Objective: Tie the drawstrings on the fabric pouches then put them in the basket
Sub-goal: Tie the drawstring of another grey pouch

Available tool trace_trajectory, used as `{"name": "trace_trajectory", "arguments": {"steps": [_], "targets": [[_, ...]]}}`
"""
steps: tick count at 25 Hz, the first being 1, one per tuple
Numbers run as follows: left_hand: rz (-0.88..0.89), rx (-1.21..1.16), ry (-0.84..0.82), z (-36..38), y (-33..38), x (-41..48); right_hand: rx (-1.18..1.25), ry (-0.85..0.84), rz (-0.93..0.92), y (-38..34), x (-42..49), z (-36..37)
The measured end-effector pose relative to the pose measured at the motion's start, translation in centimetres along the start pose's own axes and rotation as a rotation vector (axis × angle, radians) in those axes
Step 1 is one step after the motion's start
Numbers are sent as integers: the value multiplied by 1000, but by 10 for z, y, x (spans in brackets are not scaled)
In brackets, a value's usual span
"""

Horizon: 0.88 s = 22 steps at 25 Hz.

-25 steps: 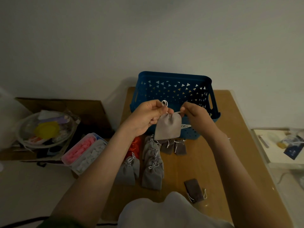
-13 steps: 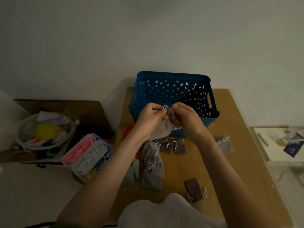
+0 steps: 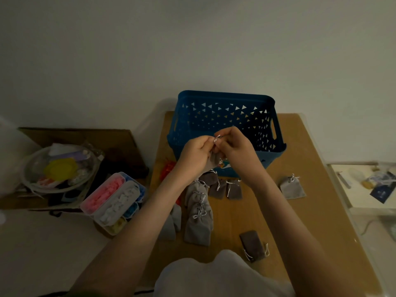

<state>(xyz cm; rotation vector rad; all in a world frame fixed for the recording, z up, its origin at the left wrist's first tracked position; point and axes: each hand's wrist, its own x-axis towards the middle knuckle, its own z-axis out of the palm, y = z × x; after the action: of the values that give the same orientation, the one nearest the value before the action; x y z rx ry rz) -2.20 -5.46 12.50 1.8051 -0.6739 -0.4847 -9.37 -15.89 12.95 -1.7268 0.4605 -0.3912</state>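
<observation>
Tying is under way: the left hand (image 3: 196, 154) and right hand (image 3: 239, 151) hold a grey pouch (image 3: 212, 164) up before the basket (image 3: 225, 97), curled fingers (image 3: 227, 133) pinching its drawstring (image 3: 217, 138). The next move likely calls for pulling the knot snug, then dropping the pouch into the basket.

Bare forearms, left hand (image 3: 196, 156) and right hand (image 3: 237, 150); pale grey garment (image 3: 222, 277) worn, seen at the table's (image 3: 310, 221) near edge.

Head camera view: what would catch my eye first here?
The blue basket at the far end of the table stands out. Just before it, the left hand and right hand pinch the white drawstring of a grey pouch. More pouches lie nearer the camera.
</observation>
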Motion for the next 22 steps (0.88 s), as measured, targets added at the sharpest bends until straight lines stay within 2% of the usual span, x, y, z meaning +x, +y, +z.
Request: {"name": "trace_trajectory", "arguments": {"steps": [2, 4, 6, 10, 16, 20, 22], "targets": [[30, 20, -25, -1, 3, -4, -6, 41, 16, 1, 2, -1], [97, 151, -8, -1, 2, -4, -35, 40, 32, 1, 3, -1], [153, 262, 83, 0, 0, -2, -33, 16, 39, 0, 2, 0], [164, 299, 205, 7, -1, 2, 20, 74, 39, 0, 5, 5], [304, 433, 268, 14, -6, 6, -160, 123, 119, 3, 13, 7], [283, 440, 252, 19, -4, 4, -179, 232, 147, -1, 10, 8], [243, 436, 255, 21, -1, 4, -233, 244, 105, -2, 7, 10]]}}
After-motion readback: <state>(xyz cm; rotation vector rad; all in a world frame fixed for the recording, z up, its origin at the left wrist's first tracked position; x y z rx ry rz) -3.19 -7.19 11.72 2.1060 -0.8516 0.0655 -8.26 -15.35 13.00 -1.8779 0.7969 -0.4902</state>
